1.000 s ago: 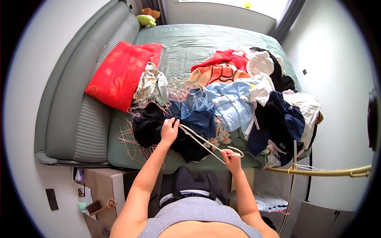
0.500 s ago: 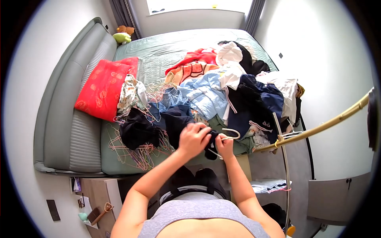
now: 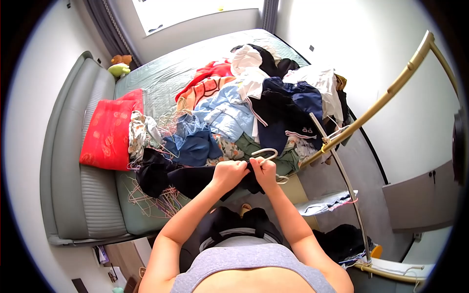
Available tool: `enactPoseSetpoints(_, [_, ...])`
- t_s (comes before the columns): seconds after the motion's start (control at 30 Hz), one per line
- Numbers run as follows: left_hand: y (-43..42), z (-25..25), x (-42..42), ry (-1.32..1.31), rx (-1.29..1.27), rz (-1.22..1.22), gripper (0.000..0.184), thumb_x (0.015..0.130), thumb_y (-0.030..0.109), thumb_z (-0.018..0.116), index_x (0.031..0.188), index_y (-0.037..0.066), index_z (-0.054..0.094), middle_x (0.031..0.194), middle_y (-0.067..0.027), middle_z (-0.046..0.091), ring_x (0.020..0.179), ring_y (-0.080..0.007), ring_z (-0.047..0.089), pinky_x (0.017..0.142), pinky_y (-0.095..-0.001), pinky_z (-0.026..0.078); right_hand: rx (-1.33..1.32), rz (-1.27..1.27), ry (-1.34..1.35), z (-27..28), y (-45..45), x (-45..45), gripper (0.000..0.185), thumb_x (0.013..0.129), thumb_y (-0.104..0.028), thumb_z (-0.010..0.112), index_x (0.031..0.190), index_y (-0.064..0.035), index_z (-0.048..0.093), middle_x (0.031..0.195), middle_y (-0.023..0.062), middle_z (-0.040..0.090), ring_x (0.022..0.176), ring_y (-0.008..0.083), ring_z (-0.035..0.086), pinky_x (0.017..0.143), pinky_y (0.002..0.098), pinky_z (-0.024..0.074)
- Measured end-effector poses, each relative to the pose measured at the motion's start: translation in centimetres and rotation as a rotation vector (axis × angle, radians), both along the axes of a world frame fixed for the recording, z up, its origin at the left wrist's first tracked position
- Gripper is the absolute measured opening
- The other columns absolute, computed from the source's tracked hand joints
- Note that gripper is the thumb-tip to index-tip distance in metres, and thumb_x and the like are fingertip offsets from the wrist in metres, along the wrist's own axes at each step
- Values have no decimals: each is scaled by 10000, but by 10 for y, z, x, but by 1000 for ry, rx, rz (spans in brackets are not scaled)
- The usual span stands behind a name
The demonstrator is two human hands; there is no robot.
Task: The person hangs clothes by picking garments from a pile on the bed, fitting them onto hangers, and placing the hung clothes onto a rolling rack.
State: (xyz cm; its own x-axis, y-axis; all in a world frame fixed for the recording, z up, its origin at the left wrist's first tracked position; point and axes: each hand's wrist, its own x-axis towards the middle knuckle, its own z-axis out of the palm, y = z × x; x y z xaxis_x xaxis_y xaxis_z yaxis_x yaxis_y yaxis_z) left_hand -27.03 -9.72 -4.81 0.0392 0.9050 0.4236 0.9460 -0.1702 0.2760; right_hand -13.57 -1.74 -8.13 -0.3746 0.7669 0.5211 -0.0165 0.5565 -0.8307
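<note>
A dark garment stretches from the near edge of the bed to my two hands. My left hand is closed on its upper edge. Close beside it, my right hand is closed around the white hanger, whose hook sticks up above the fingers. A curved white end of a hanger shows below the right hand. The rest of the hanger is hidden by the cloth and hands. Blue denim lies just beyond the dark garment.
Clothes, including a light blue shirt, are heaped on the bed. Loose hangers lie near a red pillow. A gold-coloured rack stands at the right, with a dark pile below it.
The view has turned right. The dark garment has been lifted off the bed and now covers much of the hanger. My left hand has moved from the hanger's end to beside my right hand.
</note>
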Motion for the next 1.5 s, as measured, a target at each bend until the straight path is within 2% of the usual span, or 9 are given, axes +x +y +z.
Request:
enactPoseSetpoints(0.2, [-3,6,-22,-207,122,59,168,795,215,633,850,62,588,745,-90,629,626,-293,609,520,-374,467,32,-462,-7,-25,-20,27,144,804,-163,613,819,-39,540,852,116,555,815,284,525,763,374,417])
enactPoseSetpoints(0.53, [-32,11,-57,-467,43,70,136,782,149,632,833,31,590,734,-169,602,678,-341,601,563,-382,464,-58,55,-203,-43,-84,-16,213,715,-187,725,767,-19,604,724,148,582,711,332,573,654,388,467])
enactPoseSetpoints(0.67, [-45,2,-111,-720,46,0,69,781,32,601,775,-11,547,612,-109,507,544,-169,479,520,-286,388,115,81,-686,-81,-79,46,378,707,-436,715,675,-65,646,601,94,595,689,285,601,971,453,369])
enactPoseSetpoints(0.8, [-67,-3,-143,-817,-153,-204,49,823,10,576,815,-38,576,641,10,497,612,-56,427,536,-222,365,213,-178,-816,-90,-55,101,280,647,-385,734,682,-113,674,622,32,596,765,212,586,1040,574,228])
enactPoseSetpoints(0.93, [-71,-2,-142,-550,-118,-292,71,784,5,592,841,-36,586,637,-77,520,560,-134,477,541,-253,395,303,-328,-888,-33,-70,118,244,635,-328,743,708,-102,688,987,30,616,892,230,567,938,446,382])
enactPoseSetpoints(0.97, [-67,-8,-141,-569,-95,-294,141,751,43,654,870,-19,610,691,-166,569,583,-285,561,545,-302,436,271,-342,-879,-32,-76,120,249,634,-326,744,711,-97,690,1032,36,602,893,237,569,899,416,413])
enactPoseSetpoints(1.27, [-38,-7,-99,-610,-30,-427,125,742,10,622,858,-33,609,711,-149,601,623,-274,601,583,-291,456,54,-344,-1054,-20,-138,146,308,659,-387,721,695,-82,698,1062,92,579,934,270,563,759,368,488])
enactPoseSetpoints(1.3, [-35,-9,-85,-672,8,-511,105,748,3,602,841,-45,590,634,-108,526,553,-167,508,540,-277,405,112,-366,-1038,-22,-143,151,313,665,-400,712,709,-91,707,1090,90,571,955,271,555,767,368,487])
enactPoseSetpoints(1.5, [-13,-10,-50,-515,-2,-655,140,711,30,650,841,-10,616,701,-151,590,618,-290,592,564,-322,456,26,-586,-994,-17,-176,208,261,647,-334,747,689,-83,692,1071,134,604,947,284,569,773,368,487])
